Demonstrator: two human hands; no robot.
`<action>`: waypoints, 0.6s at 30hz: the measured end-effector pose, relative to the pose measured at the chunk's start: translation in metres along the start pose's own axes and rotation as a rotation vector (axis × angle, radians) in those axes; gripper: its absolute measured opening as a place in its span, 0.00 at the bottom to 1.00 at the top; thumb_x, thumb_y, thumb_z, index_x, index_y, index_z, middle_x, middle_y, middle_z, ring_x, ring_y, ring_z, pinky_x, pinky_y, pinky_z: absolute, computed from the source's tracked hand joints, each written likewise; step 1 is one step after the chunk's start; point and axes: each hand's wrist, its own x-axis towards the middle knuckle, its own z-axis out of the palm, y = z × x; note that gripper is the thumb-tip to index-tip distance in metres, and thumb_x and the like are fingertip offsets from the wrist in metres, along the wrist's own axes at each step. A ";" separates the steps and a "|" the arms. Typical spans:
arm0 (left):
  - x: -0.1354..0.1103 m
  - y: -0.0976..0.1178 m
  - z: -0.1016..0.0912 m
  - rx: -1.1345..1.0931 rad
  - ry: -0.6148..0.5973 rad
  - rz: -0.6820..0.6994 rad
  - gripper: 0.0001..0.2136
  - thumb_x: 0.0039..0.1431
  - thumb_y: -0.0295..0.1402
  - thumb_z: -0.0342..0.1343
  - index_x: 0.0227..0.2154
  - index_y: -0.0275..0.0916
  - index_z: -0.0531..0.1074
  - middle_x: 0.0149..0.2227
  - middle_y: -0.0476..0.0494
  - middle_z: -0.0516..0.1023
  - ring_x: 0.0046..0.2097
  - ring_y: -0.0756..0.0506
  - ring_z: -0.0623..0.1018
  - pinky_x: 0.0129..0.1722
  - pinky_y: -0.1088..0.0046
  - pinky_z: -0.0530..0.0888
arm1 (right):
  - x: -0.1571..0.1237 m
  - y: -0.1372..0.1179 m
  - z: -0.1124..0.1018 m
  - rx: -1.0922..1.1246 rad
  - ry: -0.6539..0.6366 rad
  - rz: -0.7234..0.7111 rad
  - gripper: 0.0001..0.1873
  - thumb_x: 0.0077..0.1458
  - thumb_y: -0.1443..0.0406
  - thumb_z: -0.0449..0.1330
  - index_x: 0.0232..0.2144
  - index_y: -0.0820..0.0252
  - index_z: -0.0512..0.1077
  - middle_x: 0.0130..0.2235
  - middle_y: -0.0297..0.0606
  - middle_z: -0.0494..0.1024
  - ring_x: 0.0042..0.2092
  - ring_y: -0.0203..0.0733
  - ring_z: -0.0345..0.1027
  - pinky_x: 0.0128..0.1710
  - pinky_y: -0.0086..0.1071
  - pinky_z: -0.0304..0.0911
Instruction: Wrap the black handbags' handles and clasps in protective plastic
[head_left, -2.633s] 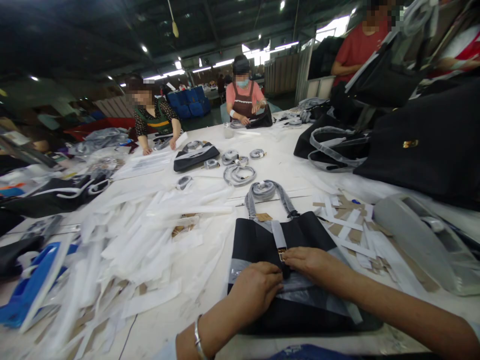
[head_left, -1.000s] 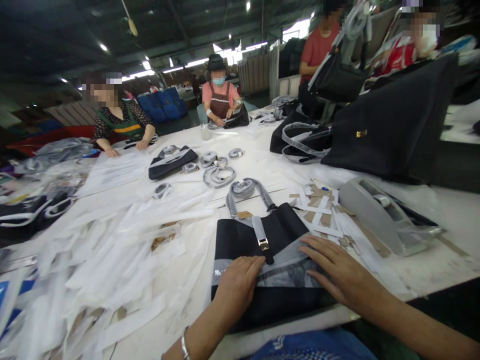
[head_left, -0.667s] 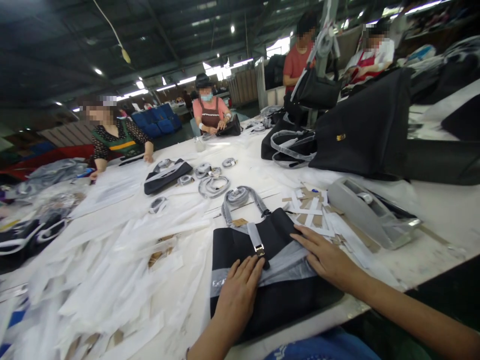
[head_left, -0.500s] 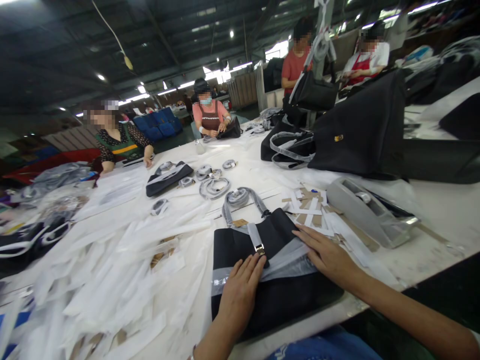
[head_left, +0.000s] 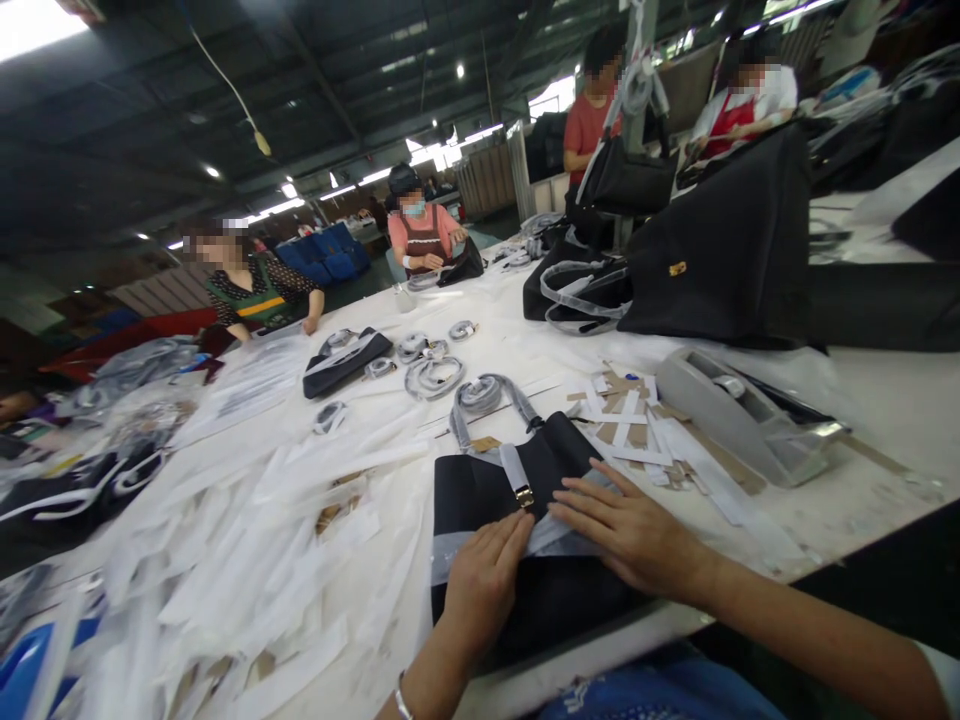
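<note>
A black handbag (head_left: 480, 490) lies flat on the white table near its front edge, with wrapped grey handles (head_left: 495, 395) pointing away from me. A strip of translucent wrapping (head_left: 559, 535) crosses its front, below a gold clasp (head_left: 523, 496). My left hand (head_left: 487, 570) rests on this strip just under the clasp, fingers extended and close together. Laid flat on the right part of the bag and strip, my right hand (head_left: 634, 525) has its fingers stretched out. Neither hand grips anything. The palms cover parts of the strip.
Right of the bag stand a grey tape dispenser (head_left: 742, 415) and cut strips (head_left: 630, 425). White tissue sheets (head_left: 240, 560) heap up on the left. Beyond lie coiled wrapped straps (head_left: 435, 375), a smaller black bag (head_left: 349, 362) and large black bags (head_left: 720, 240). Several people work around the table.
My right hand has slid left and inward across the bag, closer to the clasp. The left hand stays below the clasp. The view has shifted slightly.
</note>
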 end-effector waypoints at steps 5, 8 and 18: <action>0.001 -0.003 -0.007 -0.146 -0.045 0.037 0.18 0.66 0.21 0.42 0.54 0.37 0.69 0.50 0.41 0.80 0.50 0.46 0.79 0.48 0.68 0.78 | 0.008 0.003 0.005 -0.064 0.231 -0.070 0.16 0.63 0.74 0.51 0.48 0.63 0.74 0.44 0.38 0.82 0.46 0.41 0.75 0.61 0.47 0.58; 0.003 -0.003 -0.013 -0.223 -0.051 -0.052 0.18 0.66 0.22 0.43 0.53 0.40 0.69 0.48 0.43 0.81 0.47 0.46 0.81 0.46 0.69 0.79 | 0.011 0.004 -0.001 -0.066 0.265 -0.074 0.15 0.62 0.75 0.52 0.47 0.64 0.74 0.44 0.39 0.82 0.46 0.40 0.74 0.59 0.44 0.61; 0.011 -0.005 -0.005 -0.051 -0.368 -0.101 0.29 0.60 0.16 0.44 0.62 0.46 0.61 0.65 0.46 0.65 0.64 0.41 0.66 0.61 0.49 0.68 | -0.004 0.016 0.009 -0.001 -0.120 0.240 0.35 0.50 0.77 0.55 0.61 0.56 0.64 0.60 0.42 0.70 0.62 0.51 0.62 0.62 0.53 0.55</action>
